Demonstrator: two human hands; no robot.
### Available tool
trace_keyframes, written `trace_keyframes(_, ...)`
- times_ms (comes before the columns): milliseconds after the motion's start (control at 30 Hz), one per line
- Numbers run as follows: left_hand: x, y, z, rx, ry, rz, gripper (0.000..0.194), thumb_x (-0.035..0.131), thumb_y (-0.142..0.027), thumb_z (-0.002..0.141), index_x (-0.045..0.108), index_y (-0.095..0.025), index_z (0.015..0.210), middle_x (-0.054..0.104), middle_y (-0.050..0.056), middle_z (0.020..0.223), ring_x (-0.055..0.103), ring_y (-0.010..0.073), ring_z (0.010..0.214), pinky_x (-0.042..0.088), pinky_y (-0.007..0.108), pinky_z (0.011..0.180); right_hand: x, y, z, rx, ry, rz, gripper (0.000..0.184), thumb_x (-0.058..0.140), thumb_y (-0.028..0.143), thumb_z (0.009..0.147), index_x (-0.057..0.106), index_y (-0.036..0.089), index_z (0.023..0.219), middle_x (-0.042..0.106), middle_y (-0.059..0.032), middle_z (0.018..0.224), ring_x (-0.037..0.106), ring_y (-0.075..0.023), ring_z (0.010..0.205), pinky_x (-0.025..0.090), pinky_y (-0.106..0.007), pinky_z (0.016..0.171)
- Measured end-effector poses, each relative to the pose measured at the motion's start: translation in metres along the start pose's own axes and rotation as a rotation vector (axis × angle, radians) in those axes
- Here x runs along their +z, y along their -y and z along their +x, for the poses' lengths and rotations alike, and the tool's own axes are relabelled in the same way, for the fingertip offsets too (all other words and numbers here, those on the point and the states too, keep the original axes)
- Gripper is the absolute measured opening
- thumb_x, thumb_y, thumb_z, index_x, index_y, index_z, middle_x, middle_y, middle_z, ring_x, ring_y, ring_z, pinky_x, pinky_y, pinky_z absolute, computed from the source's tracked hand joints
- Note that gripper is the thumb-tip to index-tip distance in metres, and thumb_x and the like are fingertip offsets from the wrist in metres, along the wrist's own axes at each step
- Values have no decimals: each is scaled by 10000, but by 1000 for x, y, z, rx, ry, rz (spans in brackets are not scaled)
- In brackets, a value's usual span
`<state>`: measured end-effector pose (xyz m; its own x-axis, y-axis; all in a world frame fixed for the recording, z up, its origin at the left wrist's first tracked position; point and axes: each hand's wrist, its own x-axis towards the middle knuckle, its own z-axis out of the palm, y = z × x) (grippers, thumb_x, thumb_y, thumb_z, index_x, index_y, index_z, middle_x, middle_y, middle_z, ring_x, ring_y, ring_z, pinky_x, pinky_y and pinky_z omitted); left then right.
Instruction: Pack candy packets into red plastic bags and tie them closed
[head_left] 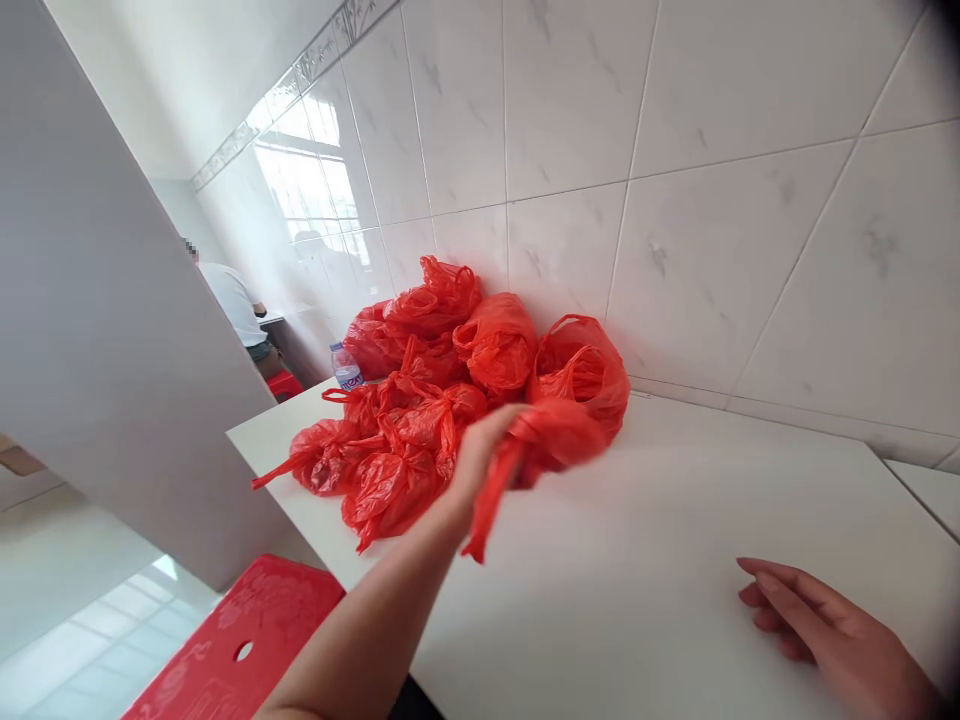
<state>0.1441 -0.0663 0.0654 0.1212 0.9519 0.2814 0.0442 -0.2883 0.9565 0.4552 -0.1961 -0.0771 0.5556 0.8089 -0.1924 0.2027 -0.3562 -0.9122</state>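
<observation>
My left hand (pixel 484 450) is closed around the gathered top of a red plastic bag (pixel 562 435), somewhat blurred, above the white table (pixel 637 560). The bag's twisted end hangs below my wrist; what is inside it cannot be made out. Just beyond lies a heap of knotted red plastic bags (pixel 412 430). A larger red bag with loop handles (pixel 581 370) stands with its mouth open at the heap's right end, partly behind the held bag. Low on the right, my right hand (pixel 817 620) hovers over the table with loosely bent fingers and nothing visible in it.
A plastic water bottle (pixel 346 368) stands at the heap's left side. The tiled wall (pixel 705 230) rises behind the table. At lower left is a red plastic stool (pixel 247 640). Past the grey partition (pixel 127 300), a person in a white top (pixel 232 305) sits farther back.
</observation>
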Motion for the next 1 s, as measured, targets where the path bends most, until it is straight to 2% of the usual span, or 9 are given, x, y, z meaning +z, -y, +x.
trace_keyframes(100, -61, -4, 24, 173, -315, 164, 336, 473, -445, 829, 592, -191, 1015, 645, 23, 809, 577, 132, 580, 463, 247, 495, 2, 2, -1, -17, 4, 2, 527, 563, 640, 671, 675, 273, 1031, 694, -89, 974, 656, -254, 831, 537, -331, 641)
trace_keyframes(200, -121, 5, 47, 319, -695, 497, 321, 466, -378, 829, 519, -191, 1085, 603, 55, 1046, 585, 193, 925, 491, 328, 801, 3, 8, -4, -18, 10, 19, 535, 597, 623, 636, 683, 254, 1014, 698, -100, 952, 657, -263, 821, 533, -332, 623)
trace_keyframes(333, -177, 36, 64, 194, -619, 709, 536, 638, -299, 674, 474, -157, 1164, 559, 115, 1180, 478, 312, 1160, 376, 474, 989, 6, 16, -9, -3, 2, 37, 541, 621, 588, 613, 678, 238, 1021, 697, -94, 926, 648, -260, 825, 523, -329, 622)
trace_keyframes(433, -189, 61, 67, 75, -493, 774, 587, 698, -227, 575, 510, -123, 1122, 587, 145, 1136, 488, 376, 1155, 384, 523, 973, 9, 22, -14, -22, 15, 49, 524, 606, 566, 634, 665, 214, 1018, 690, -82, 880, 636, -231, 768, 506, -315, 600)
trace_keyframes(567, -175, 72, 66, 53, -496, 867, 662, 657, -214, 646, 427, -121, 1260, 443, 179, 1349, 326, 376, 1315, 258, 532, 1079, 13, 35, -26, -50, 6, 39, 449, 554, 525, 708, 655, 215, 1017, 679, -60, 856, 614, -198, 740, 487, -303, 602)
trace_keyframes(700, -132, 55, 65, 325, -548, 898, 577, 622, -263, 736, 442, -139, 1270, 420, 151, 1372, 312, 303, 1333, 238, 465, 1114, 16, 45, -36, -54, -39, 50, 411, 540, 514, 724, 660, 219, 985, 672, -48, 821, 601, -189, 715, 472, -303, 599)
trace_keyframes(800, -86, 35, 69, 526, -359, 768, 373, 589, -261, 779, 551, -187, 1142, 516, 87, 1260, 450, 239, 1227, 365, 402, 1047, 15, 46, -37, -47, -22, 46, 419, 530, 516, 729, 651, 221, 1001, 668, -44, 833, 600, -188, 734, 471, -300, 617)
trace_keyframes(900, -37, 17, 89, 521, -99, 550, 321, 564, -244, 796, 583, -232, 1116, 505, 50, 1285, 494, 210, 1189, 471, 336, 925, 13, 45, -36, -32, 37, 16, 431, 532, 507, 728, 645, 214, 1023, 664, -53, 855, 604, -192, 757, 475, -299, 642)
trace_keyframes(1000, 9, 4, 128, 447, -34, 368, 368, 507, -166, 818, 535, -215, 1182, 528, 60, 1278, 543, 183, 1138, 471, 314, 919, 11, 45, -34, -25, 54, 30, 426, 539, 494, 720, 647, 211, 1020, 659, -54, 859, 600, -191, 756, 472, -292, 639)
